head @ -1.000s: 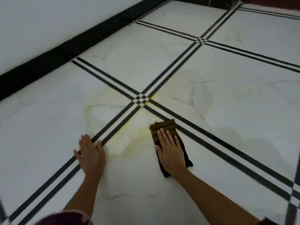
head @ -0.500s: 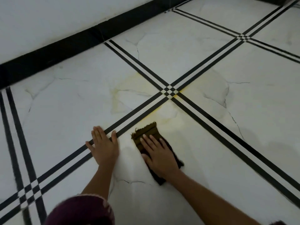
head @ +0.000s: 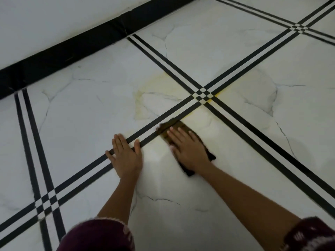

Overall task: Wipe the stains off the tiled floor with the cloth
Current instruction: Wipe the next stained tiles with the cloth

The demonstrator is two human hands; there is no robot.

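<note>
Head view: at the upper left a white wall meets the floor along a black skirting board, which runs up toward the right. Below it lies the tiled floor, white with thin grey veins and black double stripes along the tile edges. One crossing of stripes is at the lower left, a second crossing is right of the middle, and a third is near the upper right corner. A pale yellow stain spreads around the middle crossing, mostly on its left side, with a brighter yellow trace just right of the crossing. Nothing stands between the hands and the stain.

The left hand lies flat on the floor across a double stripe, fingers straight and close together, holding nothing. Just to its right, the dark brown cloth lies on the tile below the stained crossing, and its far edge touches the stripe. The right hand presses flat on top of the cloth with straight, slightly spread fingers, not curled around it. Both forearms are bare and stretch forward. A maroon sleeve shows at the bottom, and another at the lower right corner.
</note>
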